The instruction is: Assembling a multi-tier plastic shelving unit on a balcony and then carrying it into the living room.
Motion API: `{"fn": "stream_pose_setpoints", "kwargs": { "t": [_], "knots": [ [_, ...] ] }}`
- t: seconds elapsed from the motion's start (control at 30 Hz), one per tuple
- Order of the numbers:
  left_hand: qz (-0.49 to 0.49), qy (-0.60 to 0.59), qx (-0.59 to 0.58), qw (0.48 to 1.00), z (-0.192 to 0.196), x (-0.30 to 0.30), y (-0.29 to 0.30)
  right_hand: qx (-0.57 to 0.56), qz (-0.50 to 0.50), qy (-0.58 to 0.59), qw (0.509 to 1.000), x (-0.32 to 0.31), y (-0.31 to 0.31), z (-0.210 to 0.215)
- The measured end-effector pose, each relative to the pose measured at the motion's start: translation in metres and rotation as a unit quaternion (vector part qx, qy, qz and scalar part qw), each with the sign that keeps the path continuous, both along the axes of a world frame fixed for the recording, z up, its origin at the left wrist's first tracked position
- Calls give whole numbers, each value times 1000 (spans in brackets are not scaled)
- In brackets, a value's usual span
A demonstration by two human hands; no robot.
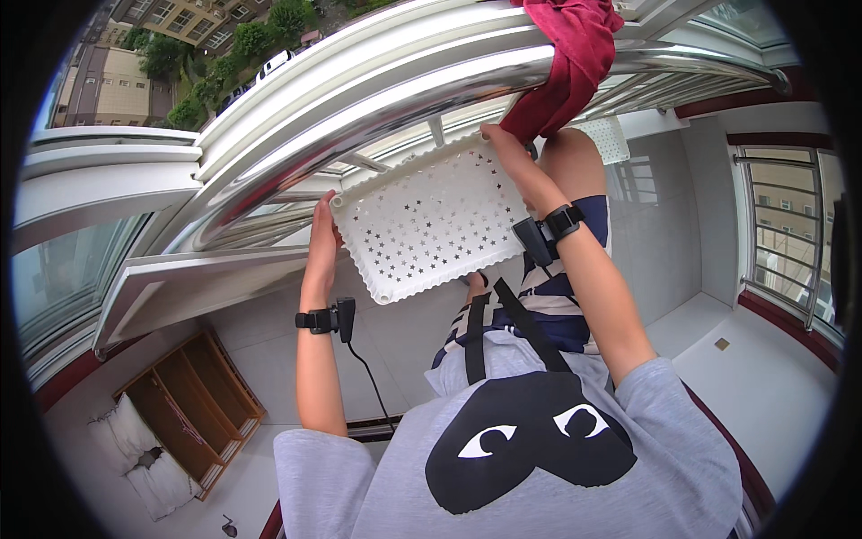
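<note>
Left hand [323, 229]: raised at the left edge of the white basket [431, 220], fingers curled around its left rim near the far-left corner, gripping it.
Right hand [505, 148]: lifted at the far-right corner of the basket, fingers closed on that corner; the hanging end of the red cloth [570, 67] touches or overlaps the fingertips, and I cannot tell whether the cloth is pinched too.
White basket: a shallow rectangular plastic tray with star-shaped holes across its flat panel and a wavy rim, held up between both hands, tilted, its flat face turned toward the camera; it sits in the middle of the view, just near of the metal rails [377, 117].
Red cloth: draped over the topmost rail at the far right, its end hanging down to the basket's far-right corner.
Metal rails: several shiny curved bars running from near left to far right, right behind the basket.
Wrist bands: a black strap with a small black device on the left wrist [325, 319], a cable running down from it; a similar strap and device on the right wrist [548, 232].
Clothing: a grey shirt [512, 449] with a black heart shape bearing two eyes, at the near edge.
Wooden shelf [193, 413]: low, open compartments, far down at the left, with white cushions [144, 458] beside it.
Floor [763, 377]: pale tiles, right side.
Outside: trees and buildings [189, 36] beyond the rails, far left.
</note>
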State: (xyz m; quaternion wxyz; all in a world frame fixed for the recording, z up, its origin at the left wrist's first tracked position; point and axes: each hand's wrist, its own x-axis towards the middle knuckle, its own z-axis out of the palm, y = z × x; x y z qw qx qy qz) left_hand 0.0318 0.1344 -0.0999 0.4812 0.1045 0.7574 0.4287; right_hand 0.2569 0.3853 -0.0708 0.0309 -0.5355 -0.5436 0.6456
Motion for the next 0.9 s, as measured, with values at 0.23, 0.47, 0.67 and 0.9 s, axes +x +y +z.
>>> {"fn": "stream_pose_setpoints", "kwargs": {
  "t": [0.23, 0.47, 0.67, 0.9],
  "knots": [
    [56, -167, 67, 982, -23, 4, 27, -7, 8, 55, 998, 18, 13, -27],
    [89, -131, 95, 983, -19, 25, 29, 38, -39, 70, 996, 15, 5, -52],
    [114, -185, 84, 972, -16, 15, 17, -7, -131, 139, 982, 16, 9, -70],
    [101, -42, 129, 986, -14, 23, 1, 74, -40, 56, 995, 17, 7, -65]
  ]
}}
